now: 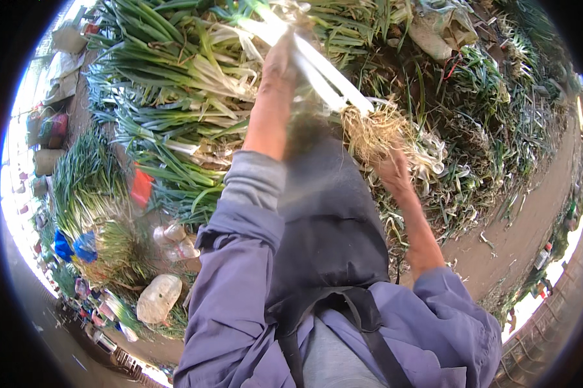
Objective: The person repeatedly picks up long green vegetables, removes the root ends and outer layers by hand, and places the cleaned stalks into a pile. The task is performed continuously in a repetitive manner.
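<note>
My left hand [279, 56] grips the white stalks of long green onions [332, 75], which slant down to the right across the view. Their shafts are bright and smooth, and a tangle of pale roots [371, 128] hangs at the lower end. My right hand [392, 167] is at the underside of these roots, its fingers partly hidden and blurred, so whether it holds any cannot be told. White peeled leaf sheaths [432, 157] lie close to its right. Left of my left hand spreads a thick pile of green onions [175, 82], leaves pointing left.
Leaf trimmings [466, 174] cover the ground on the right, beside a bare dirt strip [519, 208]. A woven sack [437, 29] lies at the upper right. On the left are another onion bundle [85, 179], a red piece [141, 186] and a pale plastic bag [159, 298].
</note>
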A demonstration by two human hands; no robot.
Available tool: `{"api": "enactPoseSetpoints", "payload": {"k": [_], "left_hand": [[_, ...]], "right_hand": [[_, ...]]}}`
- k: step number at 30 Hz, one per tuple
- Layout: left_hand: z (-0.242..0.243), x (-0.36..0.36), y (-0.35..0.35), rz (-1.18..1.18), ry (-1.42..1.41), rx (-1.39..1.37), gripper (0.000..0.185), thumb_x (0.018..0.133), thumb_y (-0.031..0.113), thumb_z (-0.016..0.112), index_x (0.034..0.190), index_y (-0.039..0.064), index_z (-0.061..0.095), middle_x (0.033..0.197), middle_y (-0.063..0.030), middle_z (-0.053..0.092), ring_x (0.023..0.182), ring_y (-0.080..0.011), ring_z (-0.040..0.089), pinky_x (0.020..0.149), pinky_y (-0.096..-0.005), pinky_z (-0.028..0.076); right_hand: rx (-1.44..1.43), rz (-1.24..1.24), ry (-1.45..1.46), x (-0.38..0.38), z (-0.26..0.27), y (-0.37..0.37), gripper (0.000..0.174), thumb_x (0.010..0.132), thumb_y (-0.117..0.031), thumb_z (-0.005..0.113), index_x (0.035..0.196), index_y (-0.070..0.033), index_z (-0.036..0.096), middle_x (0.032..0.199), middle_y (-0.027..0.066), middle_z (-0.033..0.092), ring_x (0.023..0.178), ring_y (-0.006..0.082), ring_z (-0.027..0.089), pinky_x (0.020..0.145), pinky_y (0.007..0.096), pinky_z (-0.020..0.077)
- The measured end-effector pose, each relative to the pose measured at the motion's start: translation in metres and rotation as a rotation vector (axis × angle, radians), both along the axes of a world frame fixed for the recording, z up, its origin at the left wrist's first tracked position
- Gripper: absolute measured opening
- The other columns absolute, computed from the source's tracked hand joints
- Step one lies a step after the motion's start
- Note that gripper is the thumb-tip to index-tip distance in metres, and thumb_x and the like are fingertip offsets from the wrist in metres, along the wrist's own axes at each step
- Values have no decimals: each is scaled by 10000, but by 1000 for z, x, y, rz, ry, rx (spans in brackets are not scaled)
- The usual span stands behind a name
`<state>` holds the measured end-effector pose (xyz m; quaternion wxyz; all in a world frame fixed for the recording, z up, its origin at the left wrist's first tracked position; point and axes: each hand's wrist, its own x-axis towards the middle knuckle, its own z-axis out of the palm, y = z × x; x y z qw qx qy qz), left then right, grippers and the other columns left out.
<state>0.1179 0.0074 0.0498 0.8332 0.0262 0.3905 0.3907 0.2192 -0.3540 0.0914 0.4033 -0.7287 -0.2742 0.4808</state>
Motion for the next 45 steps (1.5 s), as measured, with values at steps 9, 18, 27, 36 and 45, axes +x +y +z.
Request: {"api": "enactPoseSetpoints", "payload": {"k": [9, 18, 27, 36, 45], "left_hand": [[8, -28, -3, 8, -9, 3, 333, 928, 128, 719, 1174, -35, 567, 1046, -185, 670, 930, -293, 673, 872, -431, 618], [-3, -82, -35, -348, 225, 113, 511, 909, 93, 713, 1326, -68, 465, 1192, -232, 676, 1031, -278, 698, 890, -393, 616], [36, -199, -86, -484, 288, 247, 431, 869, 253, 748, 1200, 2, 635, 983, -108, 719, 877, -170, 672, 849, -354, 563], [84, -340, -174, -142, 560, 340, 582, 905, 217, 751, 1393, -1, 523, 1057, -95, 690, 855, -142, 674, 767, -271, 572], [-5, -446, -346, 312, 968, 147, 490, 854, 234, 817, 1287, 79, 647, 890, 32, 602, 734, -76, 517, 683, -246, 446]], "right_hand": [[149, 664, -110, -57, 43, 61, 436, 959, -230, 593, 1365, -92, 516, 1299, 133, 601, 1119, 250, 601, 930, 392, 500], [-461, 69, -454, 37, 0, 5, 734, 965, -434, 601, 1503, 13, 378, 1499, 240, 453, 1340, 355, 498, 1120, 432, 406], [289, 419, 447, -89, -1, 275, 674, 995, -446, 591, 1483, -10, 430, 1239, 179, 649, 1110, 250, 642, 1032, 421, 511], [206, 94, 725, -178, 9, 315, 386, 896, -237, 762, 1177, -26, 603, 1008, 177, 721, 917, 261, 721, 814, 354, 613], [295, 226, 603, -212, -21, 300, 363, 979, -265, 659, 1242, -31, 572, 1030, 139, 712, 970, 244, 705, 843, 377, 614]]}}
